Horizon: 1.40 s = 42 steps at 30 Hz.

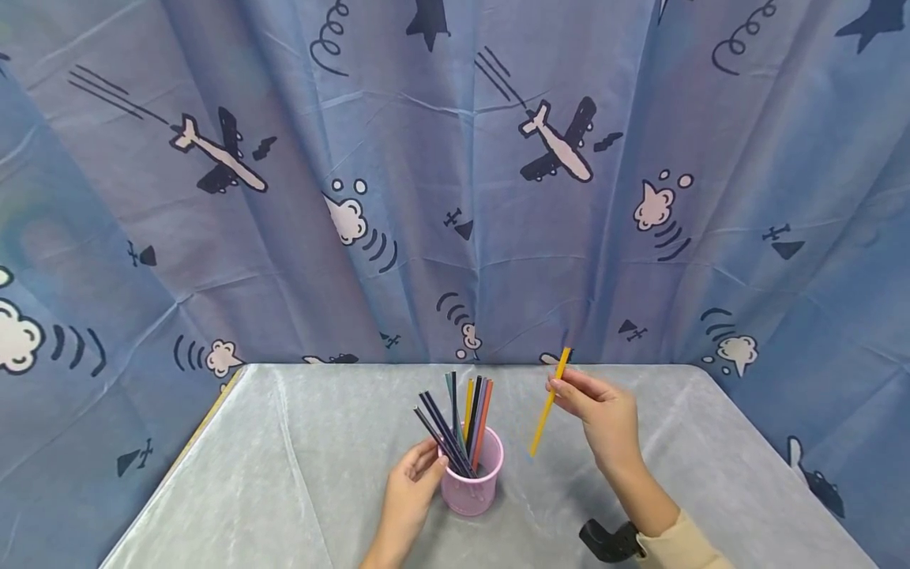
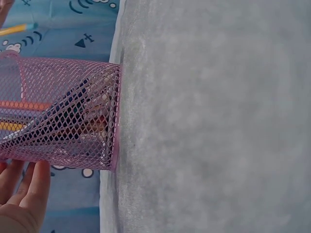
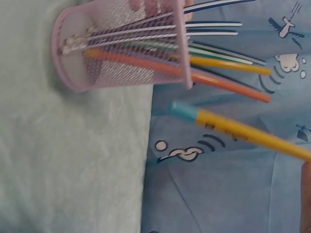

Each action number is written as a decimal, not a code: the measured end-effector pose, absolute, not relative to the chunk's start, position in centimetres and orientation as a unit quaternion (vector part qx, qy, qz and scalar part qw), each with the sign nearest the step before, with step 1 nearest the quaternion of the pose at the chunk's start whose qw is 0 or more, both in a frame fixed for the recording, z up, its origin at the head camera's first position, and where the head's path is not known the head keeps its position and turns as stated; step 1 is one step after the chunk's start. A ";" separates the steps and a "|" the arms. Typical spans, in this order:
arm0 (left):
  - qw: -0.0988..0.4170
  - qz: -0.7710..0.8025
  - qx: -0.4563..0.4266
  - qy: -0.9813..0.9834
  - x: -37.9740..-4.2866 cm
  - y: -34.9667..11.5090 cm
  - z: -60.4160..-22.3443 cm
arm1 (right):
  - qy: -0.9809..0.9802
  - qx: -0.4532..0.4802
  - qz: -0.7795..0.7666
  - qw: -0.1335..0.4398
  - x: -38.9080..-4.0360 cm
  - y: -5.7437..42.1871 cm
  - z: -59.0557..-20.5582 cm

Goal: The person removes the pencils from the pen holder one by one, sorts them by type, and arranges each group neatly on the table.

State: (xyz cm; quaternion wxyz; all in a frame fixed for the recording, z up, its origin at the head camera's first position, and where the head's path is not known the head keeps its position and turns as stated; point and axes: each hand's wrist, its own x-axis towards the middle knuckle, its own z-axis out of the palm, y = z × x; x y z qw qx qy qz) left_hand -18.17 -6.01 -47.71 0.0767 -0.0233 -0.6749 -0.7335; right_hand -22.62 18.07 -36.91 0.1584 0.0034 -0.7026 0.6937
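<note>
A pink mesh pencil cup (image 1: pixel 469 496) stands upright on the table, holding several pencils (image 1: pixel 455 431), dark, orange, yellow, purple and green. My left hand (image 1: pixel 412 490) holds the cup at its left side, with the thumb near the rim; in the left wrist view its fingers (image 2: pixel 36 187) lie against the mesh. To the right of the cup, my right hand (image 1: pixel 597 411) pinches a yellow pencil (image 1: pixel 549 407) above the table. This pencil slants, its light-blue end (image 3: pixel 183 111) pointing down, apart from the cup. Most of the right hand is out of the right wrist view.
A pale grey cloth covers the table (image 1: pixel 341 442). Behind it hangs a blue curtain (image 1: pixel 441 197) printed with planes and clouds, close to the table's back edge. A black device (image 1: pixel 610 542) sits at the right wrist, by a cream sleeve (image 1: pixel 682 545).
</note>
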 end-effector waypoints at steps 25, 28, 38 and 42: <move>0.086 -0.735 -0.020 -0.672 -18.5 -6.1 -47.8 | -0.756 -0.033 0.653 0.035 -24.0 19.1 -40.3; 0.082 -0.735 -0.018 -0.672 -18.5 -6.0 -47.9 | -0.763 -0.044 0.645 0.020 -24.3 19.2 -40.9; 0.082 -0.733 -0.023 -0.675 -18.5 -6.1 -47.9 | -0.779 -0.042 0.626 -0.018 -25.0 19.0 -42.7; 0.083 -0.730 -0.023 -0.678 -18.4 -6.1 -47.9 | -0.776 -0.045 0.628 -0.030 -25.2 18.8 -43.3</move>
